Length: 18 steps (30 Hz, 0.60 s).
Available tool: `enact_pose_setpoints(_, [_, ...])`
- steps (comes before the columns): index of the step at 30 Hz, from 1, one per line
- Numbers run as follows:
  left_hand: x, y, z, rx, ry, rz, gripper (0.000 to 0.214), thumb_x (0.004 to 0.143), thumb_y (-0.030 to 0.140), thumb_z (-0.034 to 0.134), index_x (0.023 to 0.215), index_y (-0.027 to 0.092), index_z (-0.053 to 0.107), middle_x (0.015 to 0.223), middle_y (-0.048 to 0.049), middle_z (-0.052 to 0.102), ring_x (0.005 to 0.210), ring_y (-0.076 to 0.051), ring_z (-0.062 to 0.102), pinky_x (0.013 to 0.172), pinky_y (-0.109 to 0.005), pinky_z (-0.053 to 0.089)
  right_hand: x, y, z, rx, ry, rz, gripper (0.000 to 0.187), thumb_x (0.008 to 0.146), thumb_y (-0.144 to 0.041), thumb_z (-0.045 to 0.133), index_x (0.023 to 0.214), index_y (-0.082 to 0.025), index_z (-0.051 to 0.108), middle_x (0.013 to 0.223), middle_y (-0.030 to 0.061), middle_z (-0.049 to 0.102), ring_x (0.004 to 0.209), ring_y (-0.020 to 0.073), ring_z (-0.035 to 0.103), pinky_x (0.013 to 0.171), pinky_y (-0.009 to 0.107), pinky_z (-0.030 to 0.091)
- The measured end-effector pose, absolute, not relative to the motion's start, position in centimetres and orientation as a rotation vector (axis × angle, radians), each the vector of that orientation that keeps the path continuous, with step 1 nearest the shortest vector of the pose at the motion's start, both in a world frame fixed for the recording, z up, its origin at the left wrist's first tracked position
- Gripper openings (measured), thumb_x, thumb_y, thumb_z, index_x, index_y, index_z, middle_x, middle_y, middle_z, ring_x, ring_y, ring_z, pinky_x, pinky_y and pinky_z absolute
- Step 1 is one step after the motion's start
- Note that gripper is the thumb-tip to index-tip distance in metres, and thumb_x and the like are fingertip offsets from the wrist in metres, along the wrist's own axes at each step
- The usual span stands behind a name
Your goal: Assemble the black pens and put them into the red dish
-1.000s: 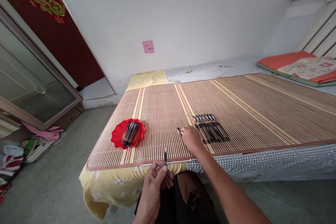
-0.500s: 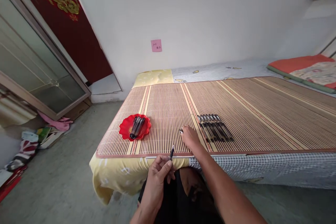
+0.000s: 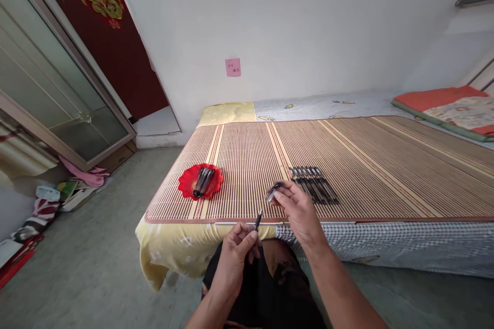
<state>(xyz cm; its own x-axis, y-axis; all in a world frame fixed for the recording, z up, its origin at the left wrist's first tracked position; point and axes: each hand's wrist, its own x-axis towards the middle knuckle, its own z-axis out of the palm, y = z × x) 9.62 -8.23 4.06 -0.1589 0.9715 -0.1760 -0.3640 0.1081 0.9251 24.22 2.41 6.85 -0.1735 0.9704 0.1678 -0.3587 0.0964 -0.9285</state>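
Note:
My left hand [image 3: 241, 241] is closed on an uncapped black pen [image 3: 258, 220], its tip pointing up and away from me over the bed's front edge. Slightly higher and to the right, my right hand [image 3: 297, 208] pinches a clear pen cap [image 3: 272, 193] with a dark clip. Cap and pen tip are apart. Just beyond my right hand, several black pens [image 3: 318, 185] lie side by side in a row on the striped mat [image 3: 247, 159]. More pens [image 3: 204, 181] lie bundled in a red scalloped dish [image 3: 186, 183] to the left.
The mat covers a bed against a white wall with a pink note [image 3: 232, 67]. Folded orange bedding [image 3: 428, 96] lies at the far right. A glass-panelled door [image 3: 69, 77] stands at left, with clothes and books [image 3: 69, 195] on the floor below.
My right hand has turned over and come up off the mat, bringing the cap into sight. My left hand still holds the pen in nearly the same place. The view has shifted slightly.

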Motion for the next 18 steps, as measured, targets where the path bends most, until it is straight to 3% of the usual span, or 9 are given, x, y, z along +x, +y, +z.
enact_pose_setpoints(8, [9.9,-8.7,4.8,0.764,1.135,1.404,0.038,0.078,0.046,0.082,0.085,0.017,0.059,0.07,-0.0005,0.068,0.05,-0.007,0.053,0.046,-0.018,0.032,24.2,0.9,7.5,-0.666,-1.284,1.549,0.034,0.084,-0.037,0.079,0.112,-0.02,0.069,0.098,0.005,0.075,0.092,0.0184,0.073,0.086,0.033,0.058])
enact_pose_setpoints(18, [10.7,-9.2,5.0,0.797,1.13,1.52,0.033,0.081,0.045,0.079,0.085,0.017,0.062,0.07,-0.0006,0.069,0.052,-0.009,0.055,0.048,-0.019,0.037,24.0,0.1,7.7,-0.697,-1.503,1.619,0.025,0.084,-0.036,0.076,0.102,-0.02,0.068,0.093,0.0023,0.069,0.089,0.016,0.068,0.085,0.03,0.055])
